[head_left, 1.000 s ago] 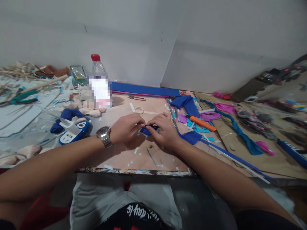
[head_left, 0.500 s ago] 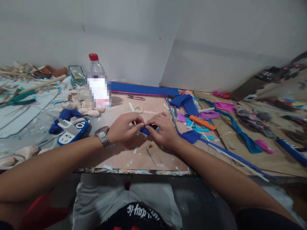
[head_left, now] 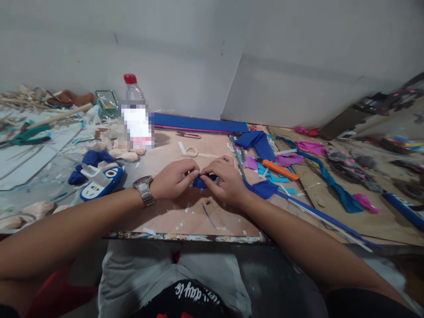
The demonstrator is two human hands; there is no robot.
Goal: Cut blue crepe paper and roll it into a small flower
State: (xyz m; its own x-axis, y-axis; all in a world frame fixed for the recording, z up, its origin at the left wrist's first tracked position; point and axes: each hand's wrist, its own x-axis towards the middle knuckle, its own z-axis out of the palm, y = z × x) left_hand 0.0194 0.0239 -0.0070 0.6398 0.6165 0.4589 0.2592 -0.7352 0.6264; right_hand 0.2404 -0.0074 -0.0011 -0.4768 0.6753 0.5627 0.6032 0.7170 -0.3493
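Observation:
A small piece of dark blue fabric (head_left: 199,182) is pinched between my two hands over the middle of the table. My left hand (head_left: 174,179), with a metal watch above the wrist, grips its left end between thumb and forefinger. My right hand (head_left: 225,180) is closed on the other side, thumb on top; its curled fingers hide part of the fabric. Just beyond the hands lies a cream tape roll (head_left: 191,152). Farther back are small thread snips (head_left: 188,135). A loose blue fabric piece (head_left: 265,188) lies beside my right wrist.
At left stand a red-capped bottle (head_left: 130,79) and a blue-white power strip (head_left: 99,183), near green-handled pliers (head_left: 31,134). An orange utility knife (head_left: 280,170) lies among fabric scraps at right. A long blue strip (head_left: 198,122) runs along the wall.
The blue fabric between my fingers has shifted slightly and shows a more folded shape. Both hands stay in nearly the same place.

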